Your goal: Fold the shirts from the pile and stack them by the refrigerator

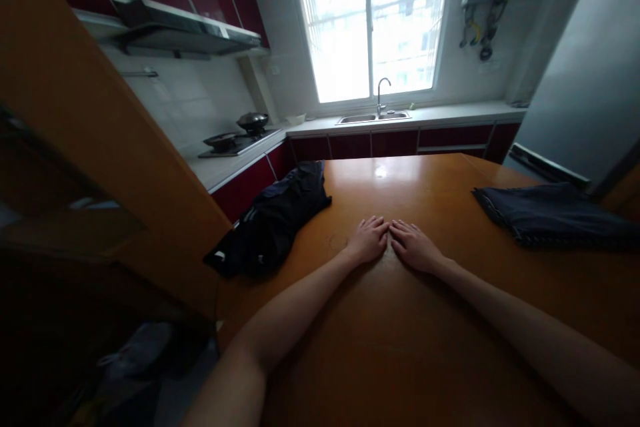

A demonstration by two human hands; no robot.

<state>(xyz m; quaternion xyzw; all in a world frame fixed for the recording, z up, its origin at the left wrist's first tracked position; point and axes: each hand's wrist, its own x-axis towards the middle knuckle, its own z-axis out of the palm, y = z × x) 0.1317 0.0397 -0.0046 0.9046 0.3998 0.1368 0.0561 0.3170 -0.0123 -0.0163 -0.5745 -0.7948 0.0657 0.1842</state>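
My left hand lies flat, palm down, on the orange-brown wooden table. Beside it my right hand rests the same way, and the fingertips of the two almost meet or lightly touch. Neither hand holds anything. To the left, a heap of black clothing with small white marks lies along the table's edge. A folded dark blue cloth, perhaps jeans, sits on the right side of the table, apart from my right hand.
Beyond the table, a counter carries a sink with a tall faucet under a bright window. Two pans, one a lidded wok, stand on the stove at the left. A large grey refrigerator rises at the right.
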